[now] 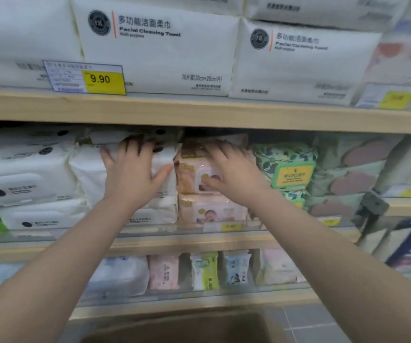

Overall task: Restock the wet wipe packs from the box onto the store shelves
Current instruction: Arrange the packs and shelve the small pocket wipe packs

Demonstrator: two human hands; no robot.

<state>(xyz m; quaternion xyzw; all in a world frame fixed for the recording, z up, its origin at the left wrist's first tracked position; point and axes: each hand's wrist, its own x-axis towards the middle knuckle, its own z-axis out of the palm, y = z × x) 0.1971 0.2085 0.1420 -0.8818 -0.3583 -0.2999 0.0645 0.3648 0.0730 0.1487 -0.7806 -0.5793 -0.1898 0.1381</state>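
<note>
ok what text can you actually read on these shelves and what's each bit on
"Facial Cleaning Towel", with "多功能洁面柔巾" above it: white pack, top shelf
Same wording, blurrier: white pack to its right
"9.90": yellow price tag
"70片装(20cm×20cm/片)": lower right of the first pack
Too blurred to read: middle and bottom shelf packs, other price tags

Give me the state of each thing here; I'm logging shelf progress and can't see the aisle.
Left hand: open, fingers spread flat on the white wipe pack.
Right hand: open, flat on the top pink wipe pack.
Top pink wipe pack: stacked on another pink pack, middle shelf.
Green wipe packs: stacked beside the pink ones.
Facial towel packs: lined up on the top shelf.
Box: below, contents not visible.
</note>
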